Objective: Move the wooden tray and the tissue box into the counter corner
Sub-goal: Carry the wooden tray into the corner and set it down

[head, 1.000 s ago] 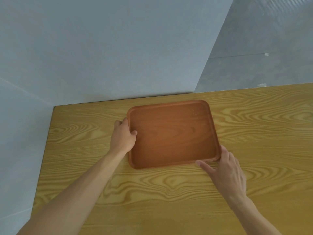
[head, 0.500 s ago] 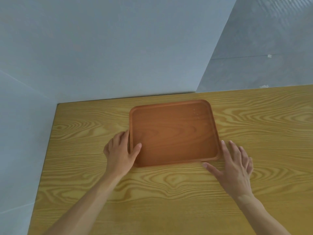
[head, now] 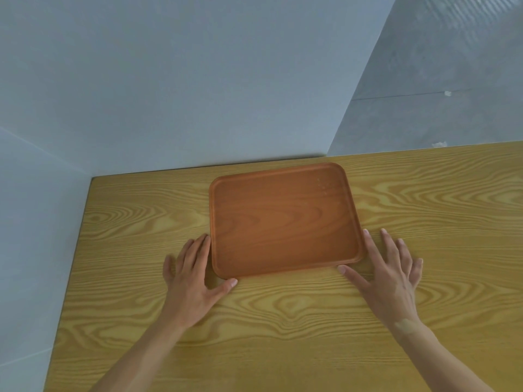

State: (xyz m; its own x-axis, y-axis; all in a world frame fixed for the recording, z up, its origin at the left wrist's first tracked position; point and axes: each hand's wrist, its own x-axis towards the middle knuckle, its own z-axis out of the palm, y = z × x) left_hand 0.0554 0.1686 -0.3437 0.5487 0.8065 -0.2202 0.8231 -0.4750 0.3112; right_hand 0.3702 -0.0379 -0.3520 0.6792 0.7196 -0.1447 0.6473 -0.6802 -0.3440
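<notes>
A reddish-brown wooden tray (head: pixel 284 219) with rounded corners lies flat and empty on the light wooden counter (head: pixel 283 321), near the back wall. My left hand (head: pixel 192 281) rests flat on the counter at the tray's near left corner, fingers spread, thumb along the front rim. At the near right corner my right hand (head: pixel 387 275) lies flat too, fingers apart, index finger beside the tray's right edge. Neither hand grips the tray. No tissue box is in view.
Pale grey walls (head: pixel 169 80) meet the counter at the back and left, forming a corner (head: pixel 92 178) at the far left. A strip of bare counter separates the tray from that corner. A grey tiled wall (head: pixel 438 80) stands at the back right.
My left hand let go of the tray's left rim and slid back to its near corner. My right hand opened out flat beside the right corner. The tray stayed put.
</notes>
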